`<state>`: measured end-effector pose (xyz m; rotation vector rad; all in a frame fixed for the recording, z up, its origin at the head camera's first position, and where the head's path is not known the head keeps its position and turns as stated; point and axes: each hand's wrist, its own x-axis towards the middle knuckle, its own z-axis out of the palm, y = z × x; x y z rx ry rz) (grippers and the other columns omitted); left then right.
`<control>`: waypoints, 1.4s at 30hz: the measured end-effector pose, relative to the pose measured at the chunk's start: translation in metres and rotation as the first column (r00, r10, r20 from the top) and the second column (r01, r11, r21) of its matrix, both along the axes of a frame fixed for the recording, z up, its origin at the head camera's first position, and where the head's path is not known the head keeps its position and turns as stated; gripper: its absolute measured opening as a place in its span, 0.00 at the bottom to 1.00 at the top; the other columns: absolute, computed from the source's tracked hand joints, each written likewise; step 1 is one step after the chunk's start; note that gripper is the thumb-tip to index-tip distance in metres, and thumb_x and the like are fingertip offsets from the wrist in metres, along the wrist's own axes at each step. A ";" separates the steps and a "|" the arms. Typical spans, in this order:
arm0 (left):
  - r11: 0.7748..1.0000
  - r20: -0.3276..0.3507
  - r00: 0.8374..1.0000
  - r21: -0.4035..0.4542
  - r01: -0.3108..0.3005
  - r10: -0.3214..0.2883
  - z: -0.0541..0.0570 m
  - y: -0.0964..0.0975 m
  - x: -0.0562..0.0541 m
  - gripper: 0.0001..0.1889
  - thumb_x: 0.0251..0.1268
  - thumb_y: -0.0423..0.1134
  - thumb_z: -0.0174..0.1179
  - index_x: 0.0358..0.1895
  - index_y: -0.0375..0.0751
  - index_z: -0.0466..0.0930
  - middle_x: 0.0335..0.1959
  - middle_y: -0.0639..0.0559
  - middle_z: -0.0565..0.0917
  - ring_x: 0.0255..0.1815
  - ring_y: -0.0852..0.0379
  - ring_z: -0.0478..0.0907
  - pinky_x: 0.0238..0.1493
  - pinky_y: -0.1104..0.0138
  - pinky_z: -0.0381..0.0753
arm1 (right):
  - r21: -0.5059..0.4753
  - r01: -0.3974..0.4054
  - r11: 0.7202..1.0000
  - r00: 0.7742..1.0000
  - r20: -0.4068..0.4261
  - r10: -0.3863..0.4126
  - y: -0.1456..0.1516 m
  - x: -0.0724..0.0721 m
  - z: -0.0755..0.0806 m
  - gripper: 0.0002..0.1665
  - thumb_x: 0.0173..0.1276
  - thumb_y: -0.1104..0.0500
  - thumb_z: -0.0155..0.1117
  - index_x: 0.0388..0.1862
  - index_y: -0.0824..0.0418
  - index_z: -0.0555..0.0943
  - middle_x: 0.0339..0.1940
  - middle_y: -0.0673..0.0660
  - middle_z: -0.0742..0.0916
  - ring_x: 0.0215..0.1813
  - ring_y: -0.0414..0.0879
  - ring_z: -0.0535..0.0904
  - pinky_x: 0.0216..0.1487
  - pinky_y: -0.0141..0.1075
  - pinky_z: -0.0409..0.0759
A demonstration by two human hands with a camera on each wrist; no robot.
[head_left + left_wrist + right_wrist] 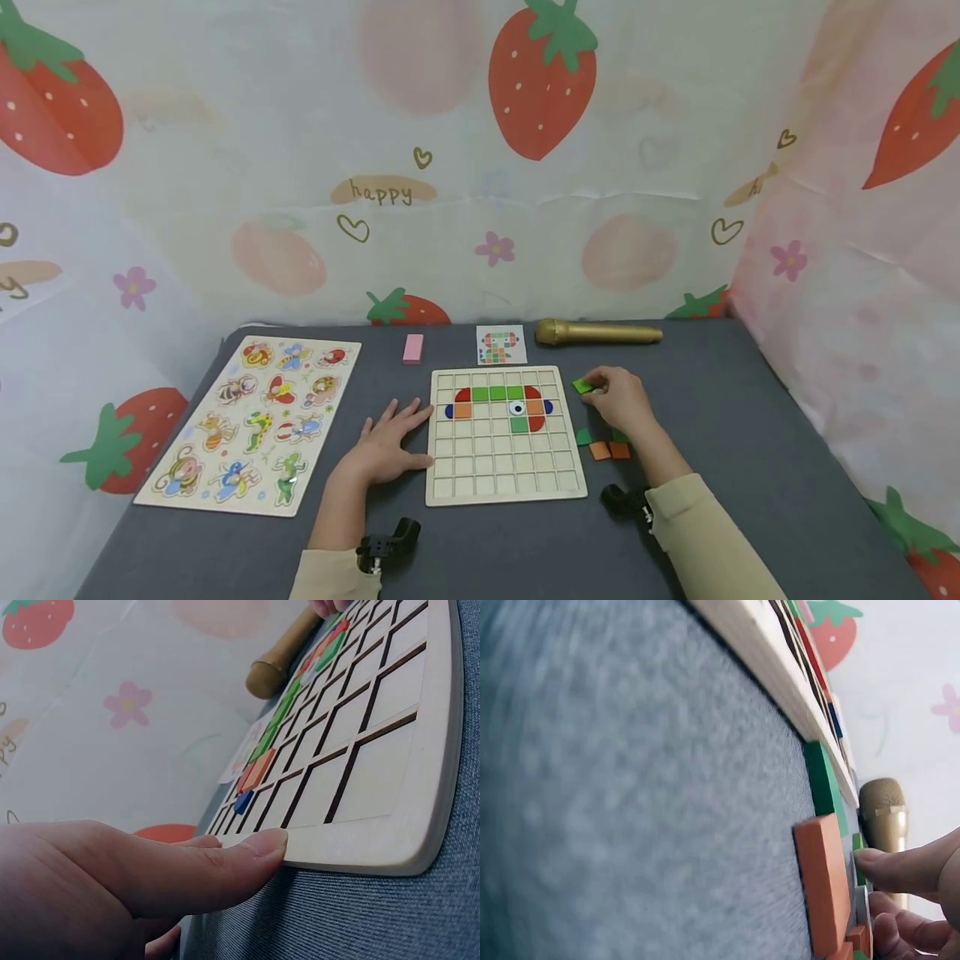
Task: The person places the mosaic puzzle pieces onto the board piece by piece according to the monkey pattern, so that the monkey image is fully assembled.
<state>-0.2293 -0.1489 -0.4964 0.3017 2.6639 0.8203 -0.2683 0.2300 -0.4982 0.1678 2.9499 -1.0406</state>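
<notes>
A wooden grid board (480, 467) lies mid-table with red, green, orange and blue tiles and an eye tile (517, 407) in its upper cells. My left hand (386, 446) is spread at its left side, the thumb (262, 844) touching the rim. Just right of the board, my right hand (621, 400) pinches a light green square tile (582, 386) between thumb and fingers. Below that hand lie a darker green tile (583, 437) and two orange tiles (600, 451). Another green tile (619, 436) is partly hidden by the wrist.
A pattern card (501, 345) lies behind the board, with a pink block (413, 349) to its left and a gold microphone (598, 332) to its right. An insect puzzle board (251, 425) covers the table's left part. A strawberry-print cloth (465, 267) hangs behind.
</notes>
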 end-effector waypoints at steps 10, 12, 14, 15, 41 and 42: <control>1.000 -0.004 1.000 0.002 0.007 -0.007 0.000 -0.002 -0.001 0.43 0.60 0.46 0.72 0.79 0.53 0.62 0.82 0.47 0.56 0.84 0.38 0.37 0.78 0.35 0.32 | 0.027 -0.015 1.000 0.999 0.029 0.015 0.000 0.000 0.003 0.21 0.68 0.57 0.71 0.58 0.61 0.83 0.57 0.65 0.84 0.40 0.53 0.83 0.23 0.37 0.80; 1.000 -0.005 1.000 0.003 0.011 -0.011 0.000 -0.002 0.000 0.44 0.60 0.47 0.72 0.79 0.53 0.62 0.82 0.47 0.56 0.84 0.38 0.37 0.78 0.35 0.32 | 0.049 -0.018 0.999 0.999 0.030 0.016 0.000 0.000 0.004 0.21 0.68 0.56 0.71 0.58 0.61 0.82 0.57 0.64 0.84 0.40 0.53 0.83 0.25 0.38 0.80; 1.000 -0.008 1.000 0.006 0.018 -0.018 0.000 -0.002 0.000 0.44 0.60 0.47 0.72 0.79 0.53 0.62 0.82 0.46 0.56 0.84 0.38 0.38 0.78 0.34 0.33 | 0.078 -0.020 0.997 0.999 0.033 0.017 0.000 -0.001 0.005 0.22 0.68 0.55 0.71 0.59 0.60 0.83 0.57 0.63 0.85 0.42 0.53 0.83 0.27 0.38 0.80; 1.000 -0.010 1.000 0.007 0.020 -0.020 0.001 -0.002 -0.001 0.44 0.60 0.47 0.72 0.79 0.52 0.62 0.82 0.46 0.56 0.84 0.38 0.38 0.78 0.34 0.33 | 0.088 -0.021 0.996 0.999 0.038 0.018 0.000 -0.002 0.006 0.22 0.68 0.54 0.71 0.59 0.60 0.83 0.57 0.63 0.85 0.43 0.54 0.83 0.28 0.38 0.80; 1.000 -0.005 1.000 0.009 -0.001 0.001 0.000 0.000 0.000 0.43 0.59 0.45 0.72 0.79 0.52 0.62 0.82 0.46 0.56 0.84 0.38 0.37 0.78 0.35 0.32 | 0.155 -0.107 0.982 0.994 0.028 0.104 0.017 0.002 0.008 0.23 0.67 0.56 0.72 0.56 0.68 0.83 0.51 0.67 0.84 0.53 0.62 0.80 0.51 0.54 0.82; 1.000 -0.005 1.000 0.010 0.000 0.000 0.000 0.000 0.000 0.43 0.59 0.45 0.72 0.79 0.52 0.62 0.82 0.46 0.56 0.84 0.38 0.37 0.78 0.35 0.32 | 0.172 -0.112 0.979 0.994 0.026 0.110 0.018 0.002 0.008 0.22 0.68 0.56 0.71 0.55 0.68 0.84 0.50 0.67 0.84 0.52 0.62 0.80 0.50 0.53 0.82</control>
